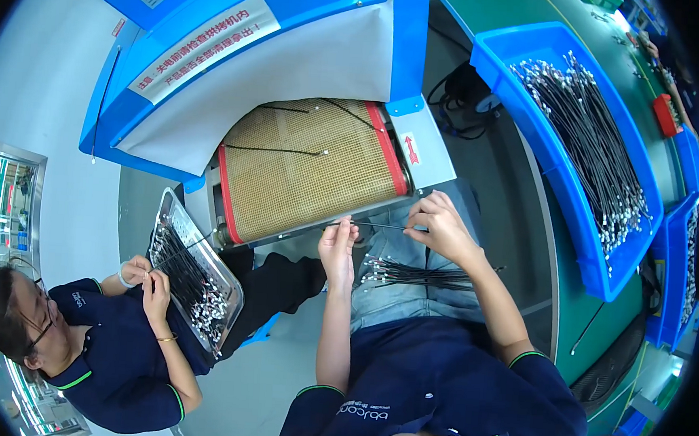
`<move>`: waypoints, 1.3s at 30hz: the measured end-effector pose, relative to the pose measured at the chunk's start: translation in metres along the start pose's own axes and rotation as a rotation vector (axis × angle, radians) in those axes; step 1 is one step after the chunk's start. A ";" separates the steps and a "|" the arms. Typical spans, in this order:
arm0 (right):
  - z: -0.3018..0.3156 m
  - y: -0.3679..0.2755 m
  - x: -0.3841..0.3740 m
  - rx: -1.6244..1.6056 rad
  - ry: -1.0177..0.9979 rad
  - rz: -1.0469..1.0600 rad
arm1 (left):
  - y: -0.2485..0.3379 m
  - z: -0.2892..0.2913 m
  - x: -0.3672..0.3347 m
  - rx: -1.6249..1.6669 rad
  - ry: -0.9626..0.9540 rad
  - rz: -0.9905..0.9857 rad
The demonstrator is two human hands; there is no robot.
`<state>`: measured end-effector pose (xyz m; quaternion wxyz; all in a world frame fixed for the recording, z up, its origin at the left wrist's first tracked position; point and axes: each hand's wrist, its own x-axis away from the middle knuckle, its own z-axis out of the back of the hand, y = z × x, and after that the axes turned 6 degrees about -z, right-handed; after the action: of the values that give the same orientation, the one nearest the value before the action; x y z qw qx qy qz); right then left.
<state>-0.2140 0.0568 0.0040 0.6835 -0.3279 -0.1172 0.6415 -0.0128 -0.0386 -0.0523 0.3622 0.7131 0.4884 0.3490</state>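
In the head view, the person's left hand (337, 254) and right hand (441, 224) both hold one thin black cable (380, 226), drawn nearly level between them just in front of a conveyor. The left hand pinches its left end between thumb and fingertips; the right hand grips it farther right, fingers bent close. A loose bundle of black cables (422, 275) lies crosswise on the person's jeans, below the held one, its pale tips mostly toward the left.

Beyond the hands, the tan mesh belt (286, 193) has red edges and carries a few black cables, one stretched across its middle (273, 149) and others near a white curtain (294, 76). The curtain hangs from a blue machine (410, 44) over the belt. A red arrow sticker (411, 149) is on the pale plate right of the belt.

To the right, a long blue bin (558, 196) packed with black cables with silvery ends stands on a green desk (494, 5); a single cable (587, 328) lies beside its near end.

To the left, a seated co-worker (125, 356) in a dark shirt holds a cable over a metal tray (235, 303) filled with similar cables.
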 end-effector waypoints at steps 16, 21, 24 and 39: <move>-0.062 0.023 -0.109 -0.128 0.197 -0.377 | -0.054 0.020 0.075 -1.137 -0.797 -0.214; -0.076 0.030 -0.120 -0.036 0.190 -0.406 | -0.057 0.020 0.076 -1.242 -0.819 -0.266; -0.074 0.027 -0.118 -0.019 0.186 -0.389 | -0.055 0.019 0.073 -1.262 -0.851 -0.301; -0.019 0.027 0.084 -0.220 -0.549 -0.473 | -0.041 0.011 0.061 -1.080 -0.910 -0.242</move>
<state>-0.2125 0.1302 -0.0485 0.7165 -0.1793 -0.4366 0.5136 -0.0044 0.0280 -0.0837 0.8685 0.4500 0.1237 0.1671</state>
